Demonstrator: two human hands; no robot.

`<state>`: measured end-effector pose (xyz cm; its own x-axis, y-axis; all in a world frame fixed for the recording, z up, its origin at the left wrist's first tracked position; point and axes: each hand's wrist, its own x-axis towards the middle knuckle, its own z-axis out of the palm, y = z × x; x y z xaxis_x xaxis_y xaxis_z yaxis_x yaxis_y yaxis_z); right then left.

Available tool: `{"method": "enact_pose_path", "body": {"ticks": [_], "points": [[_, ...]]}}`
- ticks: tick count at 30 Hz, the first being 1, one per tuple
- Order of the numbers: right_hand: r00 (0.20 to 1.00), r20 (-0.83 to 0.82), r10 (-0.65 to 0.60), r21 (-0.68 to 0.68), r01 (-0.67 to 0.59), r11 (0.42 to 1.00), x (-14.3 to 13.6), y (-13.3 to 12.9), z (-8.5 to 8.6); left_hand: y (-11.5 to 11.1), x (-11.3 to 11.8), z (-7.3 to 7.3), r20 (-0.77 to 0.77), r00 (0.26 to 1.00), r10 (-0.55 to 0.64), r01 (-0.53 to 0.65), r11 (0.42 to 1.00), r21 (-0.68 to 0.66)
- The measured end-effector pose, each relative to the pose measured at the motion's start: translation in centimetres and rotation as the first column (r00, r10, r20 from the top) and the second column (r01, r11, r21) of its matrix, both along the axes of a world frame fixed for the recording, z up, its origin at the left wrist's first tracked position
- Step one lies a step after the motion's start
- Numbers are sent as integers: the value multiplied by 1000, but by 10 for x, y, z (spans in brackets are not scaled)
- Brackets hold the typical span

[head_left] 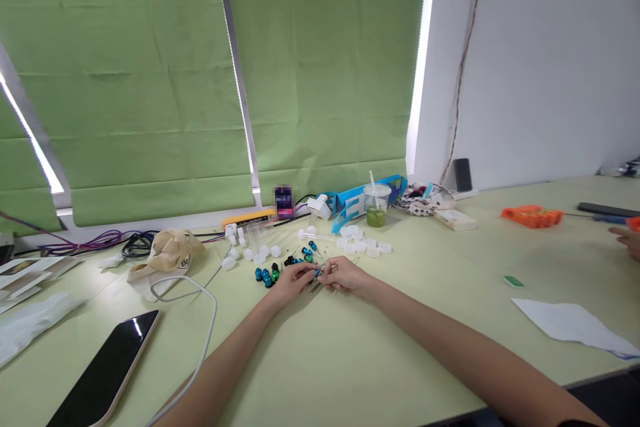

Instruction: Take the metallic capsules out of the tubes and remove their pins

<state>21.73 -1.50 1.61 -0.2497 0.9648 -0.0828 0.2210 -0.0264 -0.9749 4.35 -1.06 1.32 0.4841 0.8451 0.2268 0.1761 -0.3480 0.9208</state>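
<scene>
My left hand (pixel 296 278) and my right hand (pixel 345 275) meet above the table, fingers pinched close together. A small shiny blue piece (pixel 317 273) shows at my left fingertips. My right fingers are closed at the same spot; what they pinch is too small to make out. Thin metal rods (pixel 315 287) lie just under the fingertips. Around my left hand sit several blue knob-like pieces (pixel 267 277) with black parts, and a green one (pixel 275 275). More blue pieces (pixel 313 245) lie beyond the hands.
White round caps (pixel 373 251) and clear tubes (pixel 254 235) lie behind the hands, near a lidded cup (pixel 377 207) with green drink. A phone (pixel 107 367) and white cable (pixel 213 320) are at left. An orange holder (pixel 533 216) and another person's hand (pixel 627 240) are at right.
</scene>
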Motion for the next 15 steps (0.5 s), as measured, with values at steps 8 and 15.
{"method": "enact_pose_path", "body": {"ticks": [8,15], "points": [[999,-2,-50,55,50,997,4,7,-8,-11,1,12,-91,996,-26,42,982,184],[995,-2,-100,-5,100,995,3,11,-8,-12,-12,15,-159,987,-27,64,971,232]]}}
